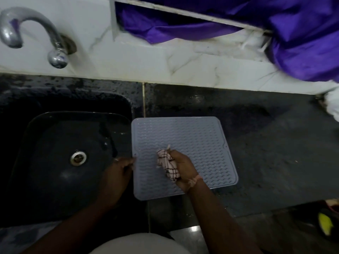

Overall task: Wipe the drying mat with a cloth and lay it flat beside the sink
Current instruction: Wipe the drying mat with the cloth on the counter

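My right hand (180,166) grips the checked cloth (167,165) mid-wipe on the flat silicone drying mat (192,140); left hand (120,168) pinches its edge beside the sink (55,143)

Grey ribbed drying mat (185,154) lies seemingly flat beside the sink (73,143), bunched checked cloth (167,165) atop it.

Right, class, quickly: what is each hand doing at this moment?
Left hand: holds the mat by its left edge.
Right hand: grips the bunched cloth on the mat.
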`<state>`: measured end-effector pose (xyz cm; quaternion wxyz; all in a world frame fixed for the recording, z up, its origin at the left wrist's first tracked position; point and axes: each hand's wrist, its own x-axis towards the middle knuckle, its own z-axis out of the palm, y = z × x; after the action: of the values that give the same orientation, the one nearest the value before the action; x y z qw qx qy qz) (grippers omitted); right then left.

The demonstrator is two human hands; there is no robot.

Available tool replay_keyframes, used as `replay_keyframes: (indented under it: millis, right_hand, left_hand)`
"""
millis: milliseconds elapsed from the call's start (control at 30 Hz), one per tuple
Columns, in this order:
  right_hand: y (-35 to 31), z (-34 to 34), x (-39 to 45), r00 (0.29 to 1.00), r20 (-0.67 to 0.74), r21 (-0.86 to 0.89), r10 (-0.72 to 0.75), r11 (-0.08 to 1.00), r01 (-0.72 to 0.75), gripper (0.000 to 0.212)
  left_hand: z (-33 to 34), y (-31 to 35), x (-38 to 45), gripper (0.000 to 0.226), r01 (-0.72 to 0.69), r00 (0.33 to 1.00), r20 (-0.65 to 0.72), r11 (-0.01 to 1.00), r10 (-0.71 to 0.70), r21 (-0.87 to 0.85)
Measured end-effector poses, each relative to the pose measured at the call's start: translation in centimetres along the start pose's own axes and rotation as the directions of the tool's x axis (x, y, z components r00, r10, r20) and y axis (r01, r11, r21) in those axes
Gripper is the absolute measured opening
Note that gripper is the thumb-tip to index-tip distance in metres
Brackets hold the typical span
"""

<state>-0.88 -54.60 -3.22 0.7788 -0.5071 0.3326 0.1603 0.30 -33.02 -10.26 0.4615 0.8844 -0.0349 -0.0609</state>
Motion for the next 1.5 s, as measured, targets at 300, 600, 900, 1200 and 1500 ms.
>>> replay_keyframes:
  millis: [300, 600, 900, 1200, 1500]
  right_hand:
    - [-4.5, -17.5, -0.4, 0.705, -0.482, -0.645, -0.52, 0.755, 0.117, 0.038]
    - [-0.9, -18.2, 0.7, 0.581, -0.317, -0.948, -0.75, 0.239, -0.209, 0.095]
    - [-3.3, -19.1, 0.8, 0.548, -0.408, -0.894, -0.73, 0.441, -0.078, 0.042]
    - [-4.7, -18.3, 2.2, 0.64, -0.499, -0.857, -0.584, 0.443, -0.264, 0.029]
    - [-7.3, -16.1, 2.6, 0.754, -0.514, -0.807, -0.409, 0.528, -0.264, 0.028]
  left_hand:
    - [0.5, 2.4, -0.2, 0.034, -0.087, 0.996, 0.057, 0.928, 0.071, 0.363]
    - [1.8, 2.0, -0.3, 0.043, 0.026, 0.998, 0.036, 0.82, -0.057, 0.572]
    - [2.1, 3.4, -0.7, 0.04, 0.074, 0.996, -0.001, 0.809, -0.09, 0.583]
    - [1.4, 3.8, -0.7, 0.037, 0.058, 0.995, 0.035, 0.832, -0.093, 0.552]
    - [0.8, 3.9, -0.7, 0.03, 0.055, 0.991, 0.078, 0.861, -0.109, 0.506]
